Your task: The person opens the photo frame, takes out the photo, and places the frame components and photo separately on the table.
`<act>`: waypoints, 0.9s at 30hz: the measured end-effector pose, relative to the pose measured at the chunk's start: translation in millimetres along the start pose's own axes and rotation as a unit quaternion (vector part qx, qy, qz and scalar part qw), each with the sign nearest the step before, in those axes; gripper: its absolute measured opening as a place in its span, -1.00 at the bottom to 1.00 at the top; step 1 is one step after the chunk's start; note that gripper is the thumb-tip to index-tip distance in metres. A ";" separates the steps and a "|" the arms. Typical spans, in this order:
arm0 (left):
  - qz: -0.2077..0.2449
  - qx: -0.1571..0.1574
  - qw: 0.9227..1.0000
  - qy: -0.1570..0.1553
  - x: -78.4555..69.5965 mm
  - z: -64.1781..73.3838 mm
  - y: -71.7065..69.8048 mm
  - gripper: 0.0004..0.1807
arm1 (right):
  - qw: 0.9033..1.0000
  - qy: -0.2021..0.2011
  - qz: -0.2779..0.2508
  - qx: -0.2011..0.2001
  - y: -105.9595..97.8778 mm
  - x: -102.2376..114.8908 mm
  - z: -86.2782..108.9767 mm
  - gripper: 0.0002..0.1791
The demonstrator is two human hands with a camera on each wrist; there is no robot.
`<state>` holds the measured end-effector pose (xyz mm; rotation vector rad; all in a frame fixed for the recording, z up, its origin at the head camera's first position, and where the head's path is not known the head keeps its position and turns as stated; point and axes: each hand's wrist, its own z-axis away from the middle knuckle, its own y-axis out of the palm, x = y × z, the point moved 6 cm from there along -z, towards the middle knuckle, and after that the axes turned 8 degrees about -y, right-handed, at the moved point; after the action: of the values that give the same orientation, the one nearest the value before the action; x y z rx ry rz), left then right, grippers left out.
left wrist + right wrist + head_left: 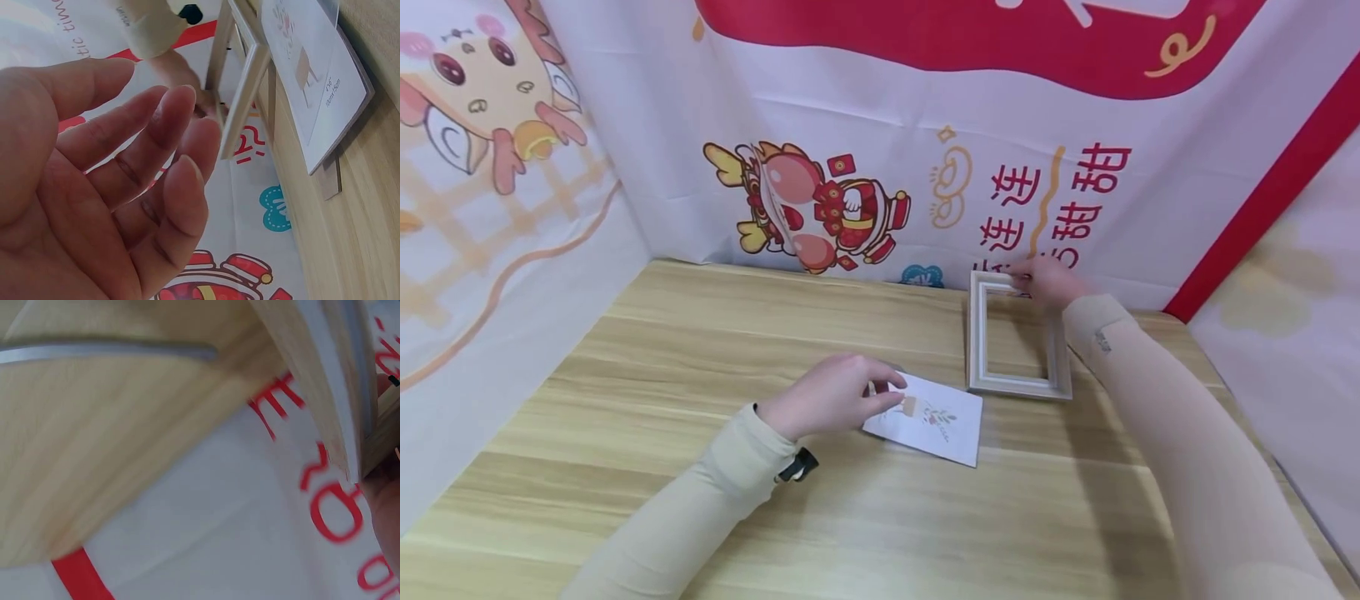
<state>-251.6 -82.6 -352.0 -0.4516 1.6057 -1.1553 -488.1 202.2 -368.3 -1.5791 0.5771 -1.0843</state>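
Note:
My right hand (1054,283) grips the top edge of an empty pale picture frame (978,333), which stands tilted on the table near the back wall. In the right wrist view the frame's wooden side (315,375) is close up, with part of the hand (387,519) at the right edge. To the left lies a white printed card (951,429) with a plant and stool picture, on a darker board (369,94). Over its left end hovers my left hand (835,396). Fingers loosely bent, the left hand (125,181) holds nothing in the left wrist view.
A wood-grain table (715,358) spans the space, meeting a printed white cloth wall (850,108) at the back. Another cloth (512,217) hangs on the left. From under the board a small brown flap (331,178) sticks out.

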 end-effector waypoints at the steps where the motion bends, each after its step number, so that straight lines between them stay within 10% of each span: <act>1: 0.000 0.000 1.000 0.001 -0.7 0.1 0.1 -0.70 | 1.000 -0.004 0.007 -0.002 3.7 -1.1 -0.1 -0.64; 15: -0.006 0.002 1.000 0.014 -10.8 2.1 2.3 -0.69 | 0.995 -0.055 0.085 -0.013 26.3 -5.9 2.5 -0.72; 27: -0.004 0.013 1.000 0.009 1.1 -1.6 7.9 -0.71 | 0.994 -0.081 0.061 -0.035 -17.6 51.5 48.6 -0.71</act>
<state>-251.4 -79.1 -359.3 -0.4323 1.6044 -1.1887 -424.9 189.6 -334.0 -1.6539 0.5981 -0.8442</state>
